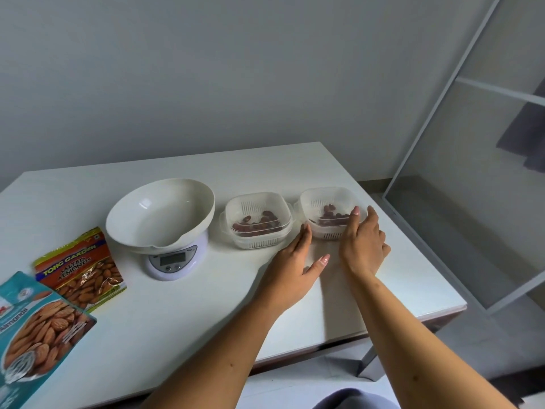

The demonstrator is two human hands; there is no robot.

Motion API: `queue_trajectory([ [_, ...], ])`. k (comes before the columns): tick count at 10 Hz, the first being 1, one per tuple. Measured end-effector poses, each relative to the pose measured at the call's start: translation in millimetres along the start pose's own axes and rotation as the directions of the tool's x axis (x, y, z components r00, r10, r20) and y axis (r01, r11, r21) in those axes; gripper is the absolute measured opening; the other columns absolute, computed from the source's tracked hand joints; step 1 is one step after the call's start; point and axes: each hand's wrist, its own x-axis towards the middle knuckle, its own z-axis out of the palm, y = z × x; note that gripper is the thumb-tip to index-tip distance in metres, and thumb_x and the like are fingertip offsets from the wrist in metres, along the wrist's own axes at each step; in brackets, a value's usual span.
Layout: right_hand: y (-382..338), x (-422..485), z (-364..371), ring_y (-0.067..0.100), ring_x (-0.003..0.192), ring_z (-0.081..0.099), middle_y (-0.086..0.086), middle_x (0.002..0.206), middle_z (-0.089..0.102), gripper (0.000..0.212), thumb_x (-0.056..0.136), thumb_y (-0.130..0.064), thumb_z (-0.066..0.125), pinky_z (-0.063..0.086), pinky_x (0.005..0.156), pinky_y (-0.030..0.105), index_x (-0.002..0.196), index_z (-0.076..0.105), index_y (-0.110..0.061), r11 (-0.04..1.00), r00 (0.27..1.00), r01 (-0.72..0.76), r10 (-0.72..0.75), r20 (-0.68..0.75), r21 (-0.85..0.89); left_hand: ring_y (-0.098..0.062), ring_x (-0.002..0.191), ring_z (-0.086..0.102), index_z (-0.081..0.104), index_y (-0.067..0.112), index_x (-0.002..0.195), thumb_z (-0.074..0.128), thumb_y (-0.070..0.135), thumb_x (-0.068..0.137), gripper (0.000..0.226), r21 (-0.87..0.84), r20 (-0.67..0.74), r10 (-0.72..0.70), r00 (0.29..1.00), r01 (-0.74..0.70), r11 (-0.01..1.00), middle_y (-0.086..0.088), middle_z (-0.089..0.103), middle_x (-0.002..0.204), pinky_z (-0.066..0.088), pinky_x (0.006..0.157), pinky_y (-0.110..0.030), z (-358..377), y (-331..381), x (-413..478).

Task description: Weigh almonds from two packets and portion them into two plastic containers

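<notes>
Brown almonds [256, 223] sit in both clear square plastic containers [256, 244], right of white bowl scale [165, 231]; portioning looks done. Left hand [290, 270] flat on white tabletop [177, 320], released; right hand [364, 246] fingers [355, 220] straight against far-right container [324, 234]. Next: square it up, withdraw.

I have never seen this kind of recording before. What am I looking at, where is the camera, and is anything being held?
There is no machine here: a person works with bare hands. The single picture comes from a camera worn on the head, looking down at a white table. From the left, the table holds a teal packet, an orange packet, a scale carrying an empty bowl, then a left container and a right container, each with some almonds. The left hand lies flat beside the right container. The right hand lays straight fingers against it. Nothing looks lifted.
</notes>
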Motion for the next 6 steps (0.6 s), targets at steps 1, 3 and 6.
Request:
queue_trajectory([
  [1, -0.4, -8.9, -8.5, 0.035, 0.136, 0.036, 0.014, 0.15, 0.039, 0.059, 0.099, -0.045, 0.026, 0.025, 0.111, 0.047, 0.146, 0.027, -0.008, 0.997, 0.999, 0.03, -0.032, 0.032, 0.067, -0.012, 0.143, 0.029, 0.017, 0.015, 0.153, 0.049, 0.042, 0.096, 0.071, 0.002, 0.012, -0.024, 1.0, 0.024, 1.0, 0.003, 0.02, 0.16, 0.025, 0.107, -0.016, -2.8, 2.8, -3.6],
  [3, 1.4, -42.2, -16.9, 0.038, 0.13, 0.043, 0.018, 0.145, 0.044, 0.062, 0.096, -0.046, 0.028, 0.035, 0.106, 0.047, 0.142, 0.032, -0.005, 0.991, 0.996, 0.063, -0.07, 0.058, 0.114, -0.013, 0.144, 0.028, 0.025, 0.012, 0.151, 0.048, 0.038, 0.097, 0.064, -0.015, 0.021, -0.034, 0.999, 0.035, 0.999, -0.003, 0.025, 0.159, 0.022, 0.108, -0.014, -6.4, 4.2, -23.2],
  [6, -9.5, -102.1, -32.0, 0.036, 0.123, 0.048, 0.018, 0.133, 0.054, 0.041, 0.097, -0.03, 0.041, 0.035, 0.103, 0.045, 0.13, 0.048, -0.006, 0.995, 0.996, 0.047, -0.053, 0.072, 0.086, -0.012, 0.143, 0.03, 0.032, 0.015, 0.149, 0.049, 0.035, 0.097, 0.058, -0.223, -0.001, -0.125, 0.992, 0.122, 0.967, -0.003, 0.033, 0.156, 0.028, 0.117, -0.027, -21.1, -3.8, -73.3],
])
